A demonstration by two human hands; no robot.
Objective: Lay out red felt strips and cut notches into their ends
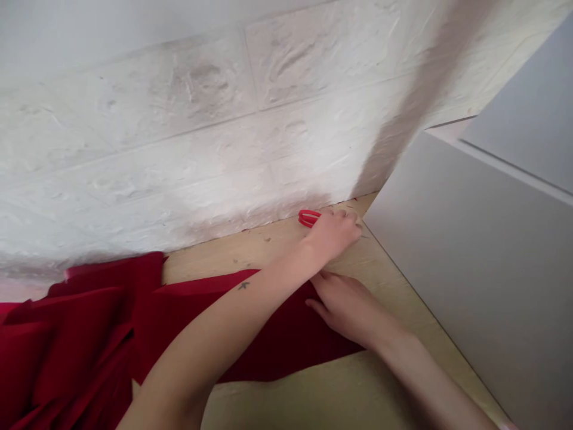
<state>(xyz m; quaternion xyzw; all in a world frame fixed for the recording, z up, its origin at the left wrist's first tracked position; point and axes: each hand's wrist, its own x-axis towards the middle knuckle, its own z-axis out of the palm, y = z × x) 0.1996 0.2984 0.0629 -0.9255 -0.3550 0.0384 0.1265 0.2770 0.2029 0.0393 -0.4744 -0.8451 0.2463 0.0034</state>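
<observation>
My left hand (335,234) reaches across from the lower left, and its fingers are curled over what look like red-handled scissors (308,218). Only the red loop shows beside the wrist, close to the wall's foot; the hand hides most of the rest. Just below it, my right hand (342,303) rests on the right end of a flat red fabric piece (286,340). The thumb lies on the cloth with a gap from the other fingers, whose tips are partly hidden behind my left wrist. My left forearm passes over the same fabric.
More red fabric (76,340) is heaped in folds and layers at left. The pale wooden surface (215,257) meets a white brick-textured wall (224,137) at the back. A grey-white panel (465,257) stands along the right side. Small dark specks mark the wood.
</observation>
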